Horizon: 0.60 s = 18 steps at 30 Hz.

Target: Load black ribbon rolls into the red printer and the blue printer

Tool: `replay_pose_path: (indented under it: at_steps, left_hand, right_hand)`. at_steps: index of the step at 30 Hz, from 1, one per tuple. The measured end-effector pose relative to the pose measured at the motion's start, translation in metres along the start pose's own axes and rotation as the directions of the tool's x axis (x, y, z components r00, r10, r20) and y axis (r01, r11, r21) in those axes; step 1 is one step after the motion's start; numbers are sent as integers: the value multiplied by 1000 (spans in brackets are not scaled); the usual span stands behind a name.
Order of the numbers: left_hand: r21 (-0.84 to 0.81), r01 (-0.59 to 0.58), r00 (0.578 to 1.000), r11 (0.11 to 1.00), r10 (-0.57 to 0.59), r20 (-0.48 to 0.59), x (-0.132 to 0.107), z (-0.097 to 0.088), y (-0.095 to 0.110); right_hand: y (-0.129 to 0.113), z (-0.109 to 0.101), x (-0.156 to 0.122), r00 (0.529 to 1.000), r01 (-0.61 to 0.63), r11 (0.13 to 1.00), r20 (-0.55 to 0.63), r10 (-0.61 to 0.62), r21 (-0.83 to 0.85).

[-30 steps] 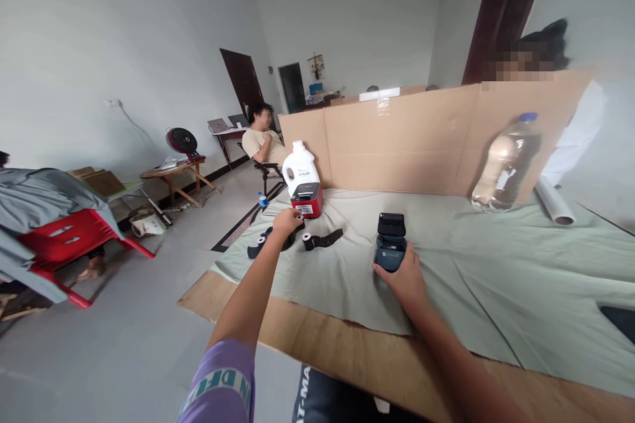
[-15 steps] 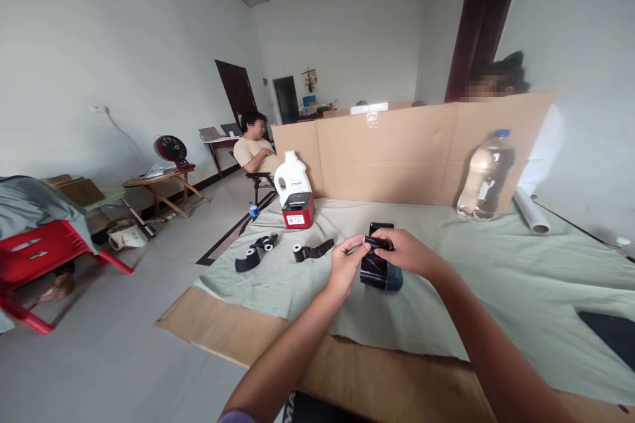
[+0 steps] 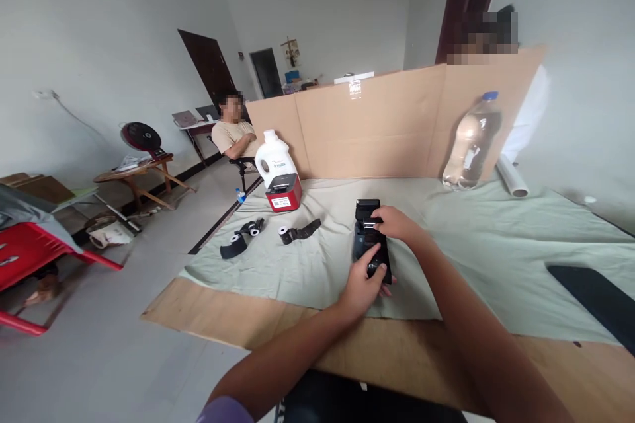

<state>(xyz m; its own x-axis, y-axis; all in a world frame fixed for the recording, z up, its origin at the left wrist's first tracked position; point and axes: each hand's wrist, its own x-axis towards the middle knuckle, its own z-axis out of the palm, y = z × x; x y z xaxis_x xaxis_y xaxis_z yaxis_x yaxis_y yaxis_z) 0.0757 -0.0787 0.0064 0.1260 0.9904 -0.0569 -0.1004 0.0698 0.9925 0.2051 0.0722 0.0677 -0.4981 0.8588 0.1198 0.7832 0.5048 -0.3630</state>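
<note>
A small dark label printer [image 3: 368,238] with its lid up lies on the pale green cloth [image 3: 471,251]. My left hand [image 3: 364,284] grips its near end, fingers wrapped round it. My right hand [image 3: 391,221] rests on top near the open compartment, fingers curled on something small and dark that I cannot make out. To the left lie black ribbon rolls [image 3: 296,232] and a second group of rolls [image 3: 243,238].
A red and black printer [image 3: 284,193] and a white jug [image 3: 271,157] stand at the back left. A cardboard screen [image 3: 387,122], a large plastic bottle [image 3: 469,142] and a clear roll [image 3: 510,177] line the back. One person sits far left, another stands behind the screen.
My left hand left the rolls at the left, came to the printer and now grips its near end. My right hand moved from the near end to the top.
</note>
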Motion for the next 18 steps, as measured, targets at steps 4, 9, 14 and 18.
replay_pose_path:
  at_steps: [4, 9, 14, 18]
  left_hand:
    - [-13, 53, 998, 999, -53, -30, 9, -6, 0]
    - [-46, 62, 997, 997, -64, -48, 18, -15, 5]
    - [-85, 28, 999, 996, -30, -18, 18, -18, 7]
    - [-83, 24, 1000, 996, -25, -12, 20, -19, 5]
  right_hand:
    - [-3, 12, 6, 1000, -23, 999, -15, 23, -33]
    - [-3, 25, 13, 993, -71, 997, -91, 71, 9]
    - [7, 29, 16, 989, -51, 990, -130, 68, 129]
    - [3, 37, 13, 986, -122, 992, -110, 126, 42]
